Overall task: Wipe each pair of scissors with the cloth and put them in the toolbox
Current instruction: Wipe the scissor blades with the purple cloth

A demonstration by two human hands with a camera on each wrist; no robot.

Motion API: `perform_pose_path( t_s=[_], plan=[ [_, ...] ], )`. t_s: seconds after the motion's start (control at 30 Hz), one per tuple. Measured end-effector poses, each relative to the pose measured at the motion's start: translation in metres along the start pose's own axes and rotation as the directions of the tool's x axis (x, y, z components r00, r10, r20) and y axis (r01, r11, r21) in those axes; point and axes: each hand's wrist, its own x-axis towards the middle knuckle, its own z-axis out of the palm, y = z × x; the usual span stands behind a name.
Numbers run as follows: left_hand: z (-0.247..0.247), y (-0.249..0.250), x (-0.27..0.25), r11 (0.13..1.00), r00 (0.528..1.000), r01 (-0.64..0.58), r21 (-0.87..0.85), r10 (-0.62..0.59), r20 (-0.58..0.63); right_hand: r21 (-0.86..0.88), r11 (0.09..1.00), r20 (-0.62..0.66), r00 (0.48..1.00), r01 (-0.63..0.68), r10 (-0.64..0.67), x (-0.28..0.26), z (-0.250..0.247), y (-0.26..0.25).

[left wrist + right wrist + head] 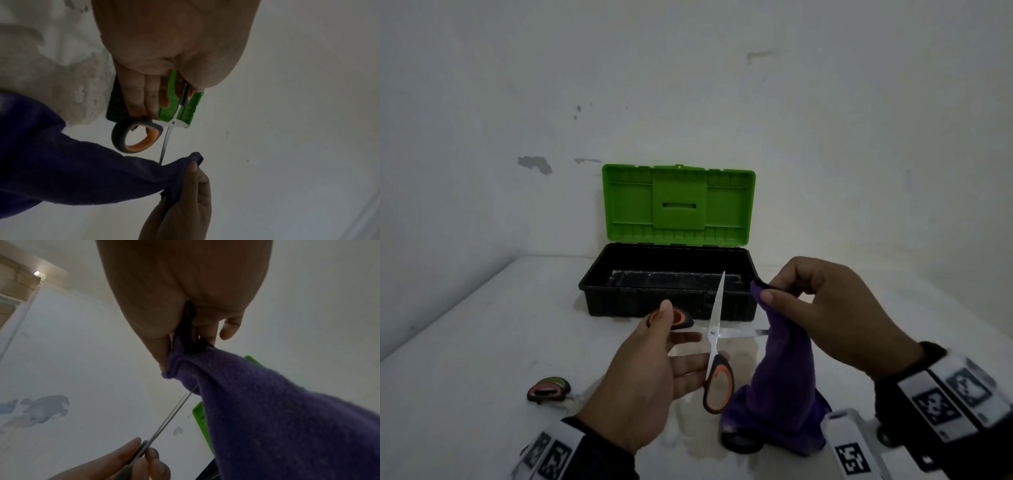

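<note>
We see the left hand (640,380) gripping the orange-handled scissors (714,346), blades spread wide, at frame centre. The right hand (835,315) pinches the purple cloth (784,383) against one blade tip. The toolbox (671,294) stands open behind.

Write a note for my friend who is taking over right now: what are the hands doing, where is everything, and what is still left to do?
Left hand: holds the orange-handled scissors, blades spread wide open, thumb on one handle loop.
Right hand: pinches the top of the purple cloth; the rest hangs to the table. One blade tip touches the cloth.
Toolbox: at the back of the table, green lid up. I see no scissors inside.
Second scissors, pink and green handles: on the table to the left, untouched.
Done: nothing put away yet.
Left: wipe this pair, put it in the toolbox, then do the same with the second scissors.
</note>
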Motion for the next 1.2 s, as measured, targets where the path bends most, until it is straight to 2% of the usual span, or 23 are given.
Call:
perform_pose_path(
  t_s=[0.2, 0.37, 0.47, 0.6, 0.8, 0.93, 1.0, 1.07, 1.2],
  plan=[
    [0.006, -0.003, 0.0, 0.999, 0.999, -0.028, -0.034, 0.026, -0.045, -0.079, 0.995, 0.045, 0.997, 0.069, -0.065, 0.01, -0.015, -0.005],
    [0.015, -0.002, -0.004, 0.975, 0.975, -0.208, 0.081, 0.213, -0.062, -0.025, 0.99, 0.175, 0.976, 0.137, -0.13, 0.005, -0.01, -0.016],
    [0.018, -0.004, -0.003, 0.944, 0.951, -0.293, 0.152, 0.304, -0.059, -0.027, 0.984, 0.194, 0.967, 0.175, -0.167, -0.004, 0.007, -0.02],
    [0.019, -0.006, -0.004, 0.895, 0.918, -0.368, 0.251, 0.393, -0.053, -0.135, 0.965, 0.087, 0.972, 0.226, -0.216, -0.016, 0.023, -0.02],
    [0.019, -0.008, -0.005, 0.796, 0.849, -0.477, 0.374, 0.527, -0.041, -0.217, 0.954, -0.051, 0.973, 0.207, -0.223, -0.028, 0.04, -0.024],
    [0.02, -0.006, -0.007, 0.741, 0.812, -0.525, 0.417, 0.584, -0.016, -0.175, 0.974, -0.162, 0.972, 0.144, -0.173, -0.03, 0.044, -0.028],
    [0.019, -0.005, -0.007, 0.74, 0.81, -0.529, 0.415, 0.586, -0.012, -0.113, 0.99, -0.214, 0.97, 0.088, -0.111, -0.024, 0.041, -0.027],
    [0.019, -0.003, -0.008, 0.748, 0.814, -0.524, 0.406, 0.581, -0.02, -0.069, 0.995, -0.215, 0.973, 0.071, -0.085, -0.021, 0.04, -0.027],
    [0.016, 0.0, -0.008, 0.74, 0.805, -0.53, 0.415, 0.593, -0.029, -0.109, 0.985, -0.165, 0.975, 0.133, -0.15, -0.03, 0.045, -0.034]
  ],
)
